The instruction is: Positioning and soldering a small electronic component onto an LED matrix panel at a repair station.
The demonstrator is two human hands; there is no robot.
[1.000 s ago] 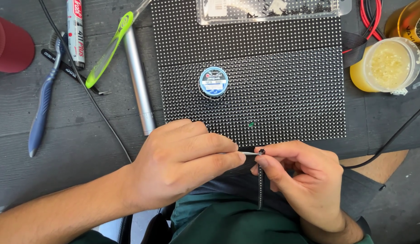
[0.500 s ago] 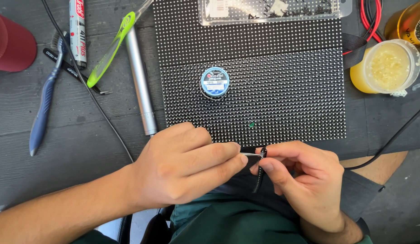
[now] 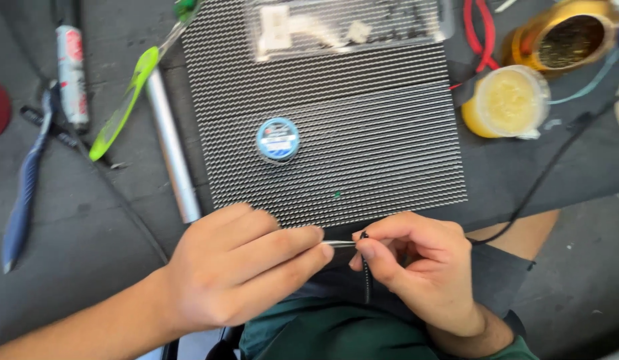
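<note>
Two hands meet over a thin metal tool at the near edge of a dotted panel.

Head view: the left hand [image 3: 239, 267] is curled narrow, its thumb and forefinger pinched on a slim silvery tool [image 3: 339, 244] whose long axis lies almost level, left to right, its tip pointing toward the right hand [image 3: 419, 273]. The right hand is closed too, fingertips gripping a dark ribbed cable end [image 3: 367, 273] that hangs straight down from the pinch toward the lap; tool tip and cable end touch just below the panel [image 3: 363, 153]. On the panel sits a small round blue-topped tin [image 3: 277, 139], with a clear plastic box [image 3: 349, 25] at the far edge. Left of the panel lie a grey metal rod [image 3: 171, 147], a green-handled tool [image 3: 126, 101] and a blue-handled tool [image 3: 24, 190]; a yellow tub [image 3: 508, 101] stands to the right.
</note>
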